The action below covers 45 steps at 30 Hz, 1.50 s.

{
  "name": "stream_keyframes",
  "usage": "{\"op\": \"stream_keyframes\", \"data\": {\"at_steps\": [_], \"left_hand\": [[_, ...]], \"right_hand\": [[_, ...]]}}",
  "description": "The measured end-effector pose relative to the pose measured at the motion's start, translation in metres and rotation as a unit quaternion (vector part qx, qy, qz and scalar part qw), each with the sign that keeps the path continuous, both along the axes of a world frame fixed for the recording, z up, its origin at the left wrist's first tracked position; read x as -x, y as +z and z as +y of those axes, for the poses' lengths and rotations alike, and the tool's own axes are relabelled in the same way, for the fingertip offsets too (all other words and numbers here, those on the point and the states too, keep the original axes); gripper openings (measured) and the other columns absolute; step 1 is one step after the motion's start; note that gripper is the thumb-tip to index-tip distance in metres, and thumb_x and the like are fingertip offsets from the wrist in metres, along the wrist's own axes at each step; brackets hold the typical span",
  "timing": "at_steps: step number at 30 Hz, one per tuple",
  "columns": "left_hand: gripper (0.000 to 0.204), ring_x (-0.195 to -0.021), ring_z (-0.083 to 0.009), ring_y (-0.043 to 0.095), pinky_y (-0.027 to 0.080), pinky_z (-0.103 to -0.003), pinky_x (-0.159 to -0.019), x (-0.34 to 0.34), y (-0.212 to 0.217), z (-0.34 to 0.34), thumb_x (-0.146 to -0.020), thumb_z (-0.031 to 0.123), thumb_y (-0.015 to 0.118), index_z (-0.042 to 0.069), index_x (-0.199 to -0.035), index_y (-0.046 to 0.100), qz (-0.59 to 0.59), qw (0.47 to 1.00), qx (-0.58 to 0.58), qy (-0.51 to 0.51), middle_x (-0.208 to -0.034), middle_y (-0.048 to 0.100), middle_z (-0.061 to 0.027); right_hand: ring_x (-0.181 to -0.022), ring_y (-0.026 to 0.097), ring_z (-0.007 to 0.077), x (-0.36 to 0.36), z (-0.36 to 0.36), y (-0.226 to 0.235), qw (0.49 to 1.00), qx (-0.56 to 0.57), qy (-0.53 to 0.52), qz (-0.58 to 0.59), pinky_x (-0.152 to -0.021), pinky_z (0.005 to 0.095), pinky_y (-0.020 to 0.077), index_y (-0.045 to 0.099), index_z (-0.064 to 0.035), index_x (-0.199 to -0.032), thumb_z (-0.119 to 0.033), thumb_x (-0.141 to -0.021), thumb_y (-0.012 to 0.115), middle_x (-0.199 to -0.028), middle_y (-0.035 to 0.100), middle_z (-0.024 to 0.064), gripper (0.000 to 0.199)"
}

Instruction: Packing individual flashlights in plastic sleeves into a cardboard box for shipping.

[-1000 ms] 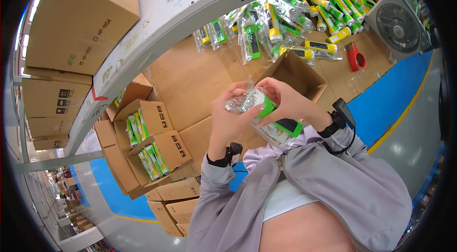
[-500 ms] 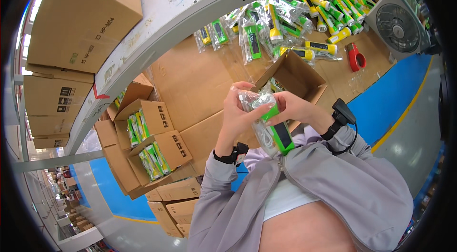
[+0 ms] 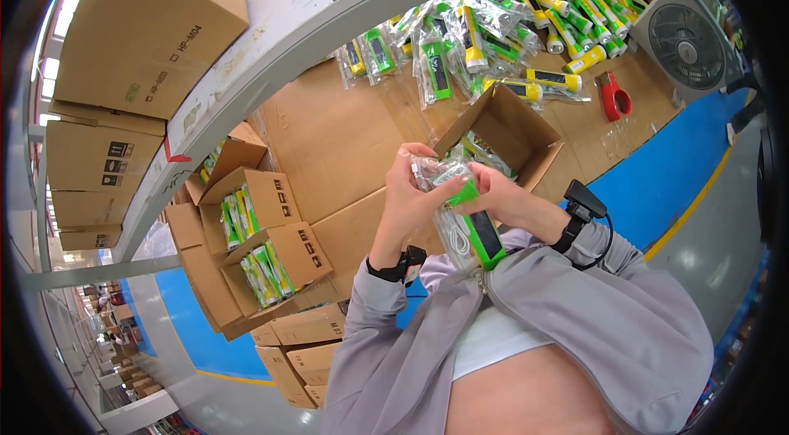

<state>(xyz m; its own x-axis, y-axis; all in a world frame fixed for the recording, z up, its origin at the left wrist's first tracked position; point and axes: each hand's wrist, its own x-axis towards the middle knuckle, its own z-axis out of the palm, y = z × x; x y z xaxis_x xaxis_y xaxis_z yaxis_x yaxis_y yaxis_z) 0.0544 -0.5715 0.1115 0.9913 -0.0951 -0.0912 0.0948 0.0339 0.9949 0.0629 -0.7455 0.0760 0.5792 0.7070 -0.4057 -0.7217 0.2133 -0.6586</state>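
Between my hands is a green flashlight [image 3: 486, 239] with a dark panel along its side, in a clear plastic bag together with a coiled white cable [image 3: 457, 231]. My left hand [image 3: 413, 195] is closed on the gathered upper end of the bag, thumb pressed over it. From the other side my right hand [image 3: 511, 203] grips the same bag near the flashlight's upper end, its fingertips partly hidden. The flashlight's lower end points towards my jacket. Just beyond my hands stands an open carton [image 3: 532, 135] with bagged green items partly visible inside.
Bagged and loose green and yellow flashlights [image 3: 567, 12] are heaped at the back of the cardboard-covered table [image 3: 329, 135]. A red tape dispenser [image 3: 613, 96] and a grey fan [image 3: 686, 36] stand right. Left are open cartons of bagged flashlights [image 3: 267, 275] and a shelf [image 3: 288, 24] bearing boxes.
My right hand's fingers have shifted slightly on the bag, and more of the white cable shows. The bagged flashlight has barely moved, tipping a little to the left.
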Motion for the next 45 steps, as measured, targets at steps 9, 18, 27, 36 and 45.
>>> {"op": "stream_keyframes", "data": {"at_steps": [9, 18, 27, 36, 45], "left_hand": [[0.049, -0.077, -0.0072, 0.057, 0.046, -0.021, -0.066, 0.002, -0.006, 0.007, -0.069, 0.010, 0.077, 0.001, -0.108, 0.048, 0.032, 0.998, -0.047, -0.023, -0.085, 0.057, -0.0017], [0.053, -0.075, -0.0069, 0.058, 0.046, -0.021, -0.066, 0.002, 0.000, 0.015, -0.067, 0.012, 0.079, 0.003, -0.109, 0.049, 0.021, 0.993, -0.095, -0.066, -0.081, 0.060, -0.0012], [0.050, -0.072, -0.0074, 0.059, 0.046, -0.022, -0.065, 0.003, -0.002, 0.017, -0.066, 0.012, 0.078, 0.003, -0.107, 0.050, 0.002, 0.991, -0.124, -0.052, -0.078, 0.062, -0.0020], [0.049, -0.074, -0.0067, 0.058, 0.046, -0.020, -0.064, 0.006, -0.009, 0.015, -0.068, 0.010, 0.077, 0.003, -0.107, 0.048, 0.012, 0.995, -0.078, -0.057, -0.079, 0.060, -0.0010], [0.047, -0.087, -0.0105, 0.056, 0.046, -0.025, -0.075, 0.009, -0.013, 0.016, -0.071, 0.008, 0.074, 0.002, -0.109, 0.047, -0.015, 0.998, -0.048, -0.047, -0.092, 0.058, -0.0046]], "right_hand": [[-0.091, 0.060, 0.0120, -0.001, -0.003, -0.009, 0.997, -0.071, -0.028, 0.030, -0.082, 0.0280, 0.0484, 0.053, -0.0008, -0.108, 0.004, -0.073, 0.068, -0.101, 0.061, 0.0057, 0.038], [-0.076, 0.058, 0.0076, 0.000, -0.005, -0.012, 0.993, 0.041, 0.110, -0.005, -0.069, 0.0250, 0.0478, 0.061, -0.0053, -0.095, -0.010, -0.075, 0.072, -0.086, 0.062, 0.0006, 0.023], [-0.078, 0.059, 0.0079, 0.000, -0.005, -0.026, 0.997, 0.011, 0.075, 0.002, -0.068, 0.0258, 0.0487, 0.060, -0.0044, -0.099, -0.009, -0.076, 0.071, -0.087, 0.063, -0.0001, 0.026], [-0.082, 0.060, 0.0101, 0.007, -0.002, -0.010, 0.989, -0.039, 0.108, 0.088, -0.072, 0.0268, 0.0499, 0.059, -0.0032, -0.102, -0.004, -0.079, 0.067, -0.093, 0.062, 0.0015, 0.025], [-0.081, 0.058, 0.0100, 0.007, 0.003, 0.000, 0.990, 0.016, 0.141, -0.003, -0.072, 0.0261, 0.0469, 0.058, -0.0023, -0.102, -0.007, -0.074, 0.072, -0.091, 0.061, 0.0014, 0.032]]}}
